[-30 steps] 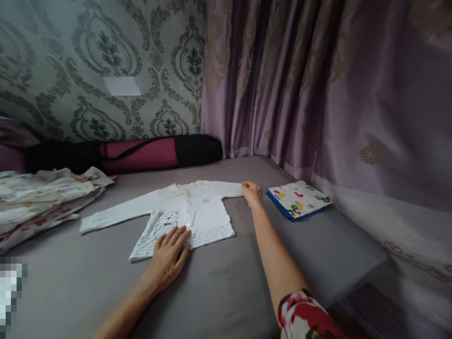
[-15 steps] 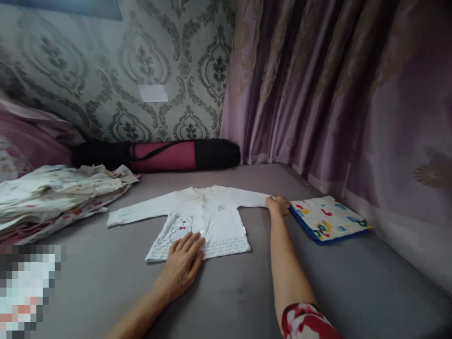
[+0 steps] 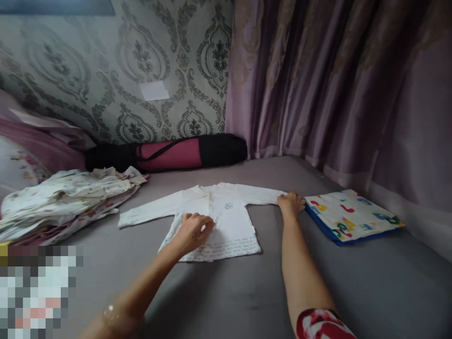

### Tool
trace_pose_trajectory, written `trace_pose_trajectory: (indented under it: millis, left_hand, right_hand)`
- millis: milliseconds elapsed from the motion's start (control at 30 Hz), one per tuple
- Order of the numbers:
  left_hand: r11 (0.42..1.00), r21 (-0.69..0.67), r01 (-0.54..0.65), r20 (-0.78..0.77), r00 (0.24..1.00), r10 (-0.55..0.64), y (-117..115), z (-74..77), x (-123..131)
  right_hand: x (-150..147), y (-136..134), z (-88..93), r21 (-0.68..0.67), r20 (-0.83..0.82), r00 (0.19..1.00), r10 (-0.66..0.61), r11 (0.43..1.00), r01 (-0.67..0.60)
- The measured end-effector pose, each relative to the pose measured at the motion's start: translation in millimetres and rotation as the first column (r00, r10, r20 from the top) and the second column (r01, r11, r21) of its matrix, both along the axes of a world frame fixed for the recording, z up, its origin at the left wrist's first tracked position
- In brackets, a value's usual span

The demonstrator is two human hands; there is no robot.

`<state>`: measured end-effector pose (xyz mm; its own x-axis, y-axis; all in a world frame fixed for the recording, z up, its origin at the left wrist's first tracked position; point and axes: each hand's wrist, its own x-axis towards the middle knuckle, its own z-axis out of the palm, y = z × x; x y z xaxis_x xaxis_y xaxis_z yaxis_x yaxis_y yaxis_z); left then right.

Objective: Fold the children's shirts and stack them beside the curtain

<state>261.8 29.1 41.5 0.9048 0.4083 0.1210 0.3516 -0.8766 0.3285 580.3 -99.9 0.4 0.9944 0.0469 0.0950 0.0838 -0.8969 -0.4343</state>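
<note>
The foreground is filled by a bed point(image 3: 247, 296), spread with grey cloth. It is backed by a damask-patterned wall point(image 3: 106, 61) and bordered on the right by a purple curtain point(image 3: 318, 80). A long black and maroon bag point(image 3: 169, 155) is laid along the wall, and a heap of printed clothes point(image 3: 70, 193) is piled at the left, in front of some pink bedding point(image 3: 52, 141).

In the middle of the bed a small white shirt point(image 3: 235, 226) is laid flat, its sleeves stretched out to both sides and its hem turned toward the wearer of the camera. To its right, a folded cloth point(image 3: 353, 212) printed with bright figures is placed over a blue layer.

The cuff at the right is covered by the right hand point(image 3: 292, 203), just beside the folded cloth; whether the fabric is pinched cannot be told. The left hand point(image 3: 194, 228) is arched over the shirt front, its fingers bent and a gap left inside the thumb; its fingertips are partly hidden, so whether any fabric is gripped cannot be made out. Lines of lettering are printed along the hem, and a small emblem point(image 3: 229, 205) is shown on the chest.
</note>
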Motion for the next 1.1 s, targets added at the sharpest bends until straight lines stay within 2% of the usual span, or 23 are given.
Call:
trace_pose_trajectory:
  millis: [100, 233, 333, 467, 600, 667, 767, 833, 933, 1033, 1100]
  left_hand:
    - [0.999, -0.052, 0.013, 0.019, 1.0, -0.012, 18.9, -3.3, 35.0]
    - [0.994, -0.099, 0.052, 0.066, 0.997, -0.045, 39.1, -18.1, 87.4]
    - [0.992, -0.115, 0.055, 0.091, 0.995, -0.045, 48.7, -30.7, 121.6]
    - [0.99, -0.117, 0.074, 0.087, 0.994, -0.064, 55.7, -43.5, 154.3]
    - [0.99, -0.116, 0.074, -0.021, 0.997, -0.077, 60.8, -51.9, 172.9]
    - [0.99, -0.121, 0.077, -0.067, 0.994, -0.085, 62.6, -53.9, 176.8]
    - [0.988, -0.134, 0.077, -0.111, 0.99, -0.092, 63.7, -54.5, 177.1]
    - [0.985, -0.146, 0.091, -0.135, 0.985, -0.111, 63.6, -54.0, 175.6]
    - [0.983, -0.149, 0.108, -0.172, 0.976, -0.134, 63.6, -53.6, 174.6]
    - [0.984, -0.133, 0.115, -0.218, 0.966, -0.142, 64.6, -52.6, 176.9]
    - [0.985, -0.124, 0.121, -0.26, 0.954, -0.15, 65.7, -49.4, 179.5]
  right_hand:
    - [2.7, -0.2, 1.6, 0.012, -0.032, 0.999, 0.008, 1.0, -0.007]
    - [9.1, -2.3, 5.1, 0.053, -0.098, 0.995, 0.02, 0.998, -0.015]
    - [18.3, -5.2, 5.7, 0.108, -0.114, 0.988, 0.107, 0.99, -0.094]
    - [34.1, -7.1, 2.2, 0.209, -0.048, 0.973, 0.224, 0.955, -0.21]
    - [43.8, -5.4, -1.0, 0.408, -0.043, 0.97, 0.239, 0.891, -0.201]
    - [44.3, -4.3, 0.7, 0.56, -0.062, 0.967, 0.247, 0.811, -0.171]
    - [40.9, -3.2, 8.1, 0.808, -0.148, 0.947, 0.284, 0.587, -0.05]
    - [37.1, -2.5, 14.7, 0.898, -0.21, 0.921, 0.329, 0.438, 0.049]
    - [30.8, -0.1, 24.1, 0.949, -0.26, 0.883, 0.391, 0.271, 0.159]
    - [24.1, 5.5, 31.8, 0.961, -0.273, 0.859, 0.433, 0.157, 0.226]
    - [18.5, 11.6, 36.6, 0.963, -0.267, 0.845, 0.462, 0.1, 0.25]
